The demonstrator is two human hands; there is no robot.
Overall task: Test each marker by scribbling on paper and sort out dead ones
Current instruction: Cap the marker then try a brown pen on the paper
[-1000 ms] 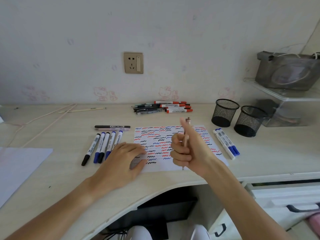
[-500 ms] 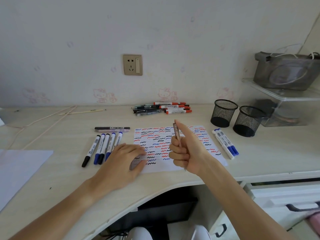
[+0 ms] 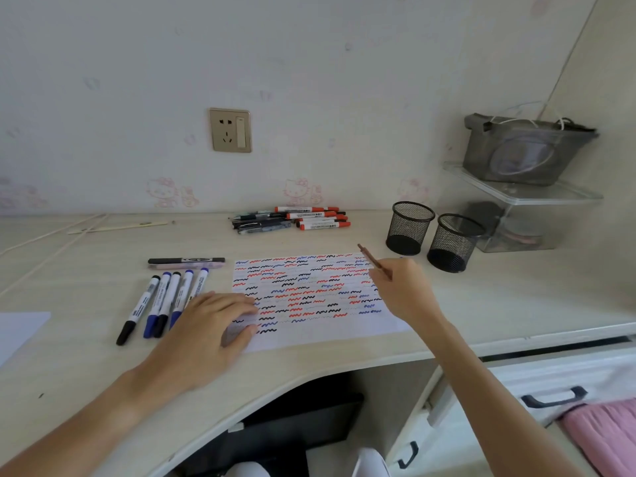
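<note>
- A thin brown pen (image 3: 373, 261) is gripped in the right hand (image 3: 404, 292), whose fingers are curled round its lower part; the upper end sticks out up and to the left, over the top right corner of the paper (image 3: 309, 297).
- The right hand is held over the right edge of the paper; whether it touches the sheet cannot be told.
- The left hand (image 3: 206, 333) is laid flat on the lower left corner of the paper, with the fingers nearly straight and spread, and nothing is held in it.
- The paper lies on the desk (image 3: 499, 297) and is covered with rows of short red, blue and black wavy lines.
- Five capped markers (image 3: 161, 304) with black and blue caps are set side by side just left of the paper, beside the left hand.
- Two more pens (image 3: 186, 263) are laid crosswise just behind that row.
- A pile of red-capped markers and dark pens (image 3: 292, 220) is seen at the back of the desk, by the wall.
- Two black mesh cups (image 3: 433, 235) stand right of the paper, near each other.
</note>
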